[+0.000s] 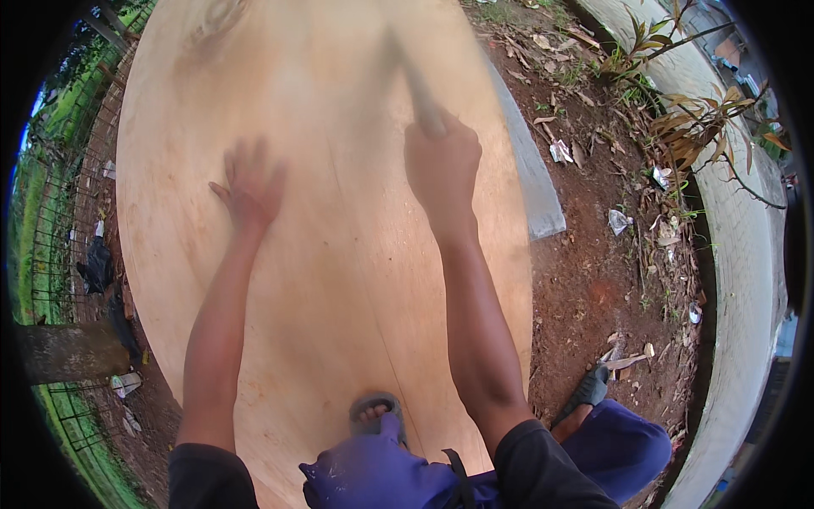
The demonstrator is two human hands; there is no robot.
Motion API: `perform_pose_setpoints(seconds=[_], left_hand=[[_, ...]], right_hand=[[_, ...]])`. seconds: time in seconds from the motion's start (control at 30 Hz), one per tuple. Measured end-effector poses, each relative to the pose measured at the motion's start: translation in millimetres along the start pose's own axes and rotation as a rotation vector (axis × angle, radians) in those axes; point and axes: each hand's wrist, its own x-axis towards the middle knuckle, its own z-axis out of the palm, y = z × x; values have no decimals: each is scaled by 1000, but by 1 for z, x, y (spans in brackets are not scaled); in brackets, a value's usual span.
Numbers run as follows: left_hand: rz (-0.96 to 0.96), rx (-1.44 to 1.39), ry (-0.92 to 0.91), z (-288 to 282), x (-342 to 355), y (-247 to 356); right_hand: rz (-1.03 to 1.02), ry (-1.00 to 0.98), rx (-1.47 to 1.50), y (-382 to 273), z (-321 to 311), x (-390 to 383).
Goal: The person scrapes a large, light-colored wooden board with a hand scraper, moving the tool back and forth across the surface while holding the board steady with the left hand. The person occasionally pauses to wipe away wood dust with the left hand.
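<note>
Your right grip [445, 165] is closed around one long tool [414, 81], too blurred for telling its kind; it points from your fist forward and slightly left, over one wooden board [322, 297]. Your left grip [252, 182] is spread, fingers apart, at the left part of the board; the blur hides whether it touches. Two sandals are seen: one [377, 407] on the board, the other [587, 390] on the brown soil [577, 280]. One grey slab [538, 204] shows beside the right edge. Your two forearms cover parts of the board. Farther right grows a leafy plant [708, 127]; at left stands a wire fence [75, 204].
</note>
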Motion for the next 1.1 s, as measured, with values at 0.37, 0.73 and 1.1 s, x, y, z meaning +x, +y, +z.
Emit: perform_pose_setpoints(seconds=[0.37,0.73,1.1], left_hand=[[16,-22,45,12,-10,-16],[-15,-10,-12,1,-10,-13],[8,-41,5,-3,-1,1]], right_hand=[[79,59,127,14,-13,-48],[10,71,53,52,-54,-161],[4,95,-12,7,22,40]])
